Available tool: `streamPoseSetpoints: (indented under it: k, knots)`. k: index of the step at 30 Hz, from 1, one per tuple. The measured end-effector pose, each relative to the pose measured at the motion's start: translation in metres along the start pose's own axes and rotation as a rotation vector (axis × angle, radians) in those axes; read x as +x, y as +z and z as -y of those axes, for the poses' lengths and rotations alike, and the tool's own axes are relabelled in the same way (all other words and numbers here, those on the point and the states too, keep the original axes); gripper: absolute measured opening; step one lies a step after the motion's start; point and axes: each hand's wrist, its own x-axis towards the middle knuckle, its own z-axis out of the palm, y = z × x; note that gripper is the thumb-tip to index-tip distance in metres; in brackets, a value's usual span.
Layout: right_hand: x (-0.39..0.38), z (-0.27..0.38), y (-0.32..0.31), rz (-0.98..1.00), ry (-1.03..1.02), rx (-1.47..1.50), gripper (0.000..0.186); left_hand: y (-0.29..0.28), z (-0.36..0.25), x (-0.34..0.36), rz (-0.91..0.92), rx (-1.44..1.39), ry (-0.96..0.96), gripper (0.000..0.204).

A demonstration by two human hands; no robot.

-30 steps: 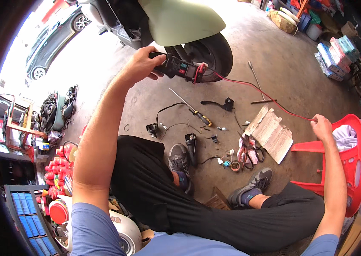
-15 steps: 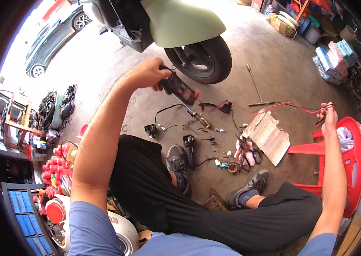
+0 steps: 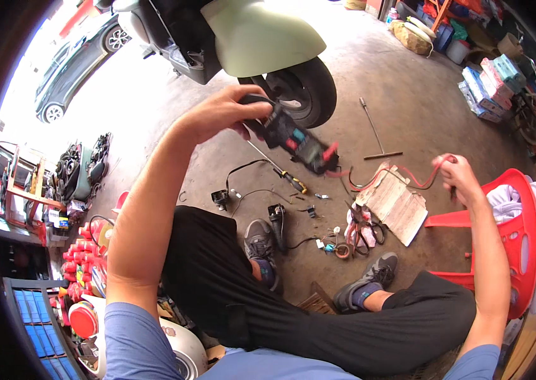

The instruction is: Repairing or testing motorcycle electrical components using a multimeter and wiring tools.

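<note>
My left hand [image 3: 231, 115], arm stretched forward, is closed around the upper end of a black multimeter [image 3: 301, 144] with red and teal marks on its face. A red plug and leads come from its lower end. The leads cross above the cardboard to my right hand [image 3: 460, 178], closed on the red and black test leads [image 3: 422, 184] near the stool; their tips are hard to make out. On the floor below the meter lie a yellow-and-black screwdriver [image 3: 294, 183], a black grip-like part with a cable [image 3: 277, 221] and a small black part [image 3: 220, 198].
A pale green scooter's front wheel [image 3: 320, 95] stands ahead. A piece of cardboard [image 3: 396, 210], a T-handle wrench [image 3: 374, 126], scissors [image 3: 378, 235] and a tape roll [image 3: 342, 251] lie on the floor. The red plastic stool [image 3: 523, 253] is at right; red bottles [image 3: 81, 253] are at left.
My left hand has brought the multimeter rightward and a little nearer, turning it. My right hand has moved left with the leads, which now sag lower over the cardboard.
</note>
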Motion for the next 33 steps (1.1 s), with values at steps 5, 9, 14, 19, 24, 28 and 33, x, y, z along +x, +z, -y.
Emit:
streamPoseSetpoints:
  k: [5, 9, 14, 19, 24, 28, 33]
  knots:
    - [-0.026, 0.067, 0.121, 0.285, -0.156, -0.065, 0.036, 0.035, -0.008, 0.012, 0.227, 0.078, -0.035, 0.029]
    - [-0.049, 0.097, 0.154, 0.547, -0.181, -0.219, 0.041, 0.061, -0.022, 0.020, 0.169, 0.028, -0.005, 0.033]
    - [-0.046, 0.083, 0.158, 0.450, -0.173, 0.043, 0.036, 0.088, -0.011, 0.034, 0.021, -0.478, -0.045, 0.049]
    - [-0.044, 0.076, 0.161, 0.326, -0.186, 0.084, 0.033, 0.113, -0.002, 0.036, 0.205, -0.571, -0.051, 0.034]
    - [-0.041, 0.067, 0.158, 0.386, -0.120, 0.206, 0.037, 0.116, 0.004, 0.042, 0.180, -0.592, -0.030, 0.035]
    - [-0.037, 0.063, 0.147, 0.455, -0.049, 0.306, 0.044, 0.118, 0.004, 0.045, 0.157, -0.603, 0.001, 0.036]
    - [-0.038, 0.067, 0.146, 0.475, 0.031, 0.309, 0.042, 0.117, 0.003, 0.045, 0.105, -0.566, 0.019, 0.037]
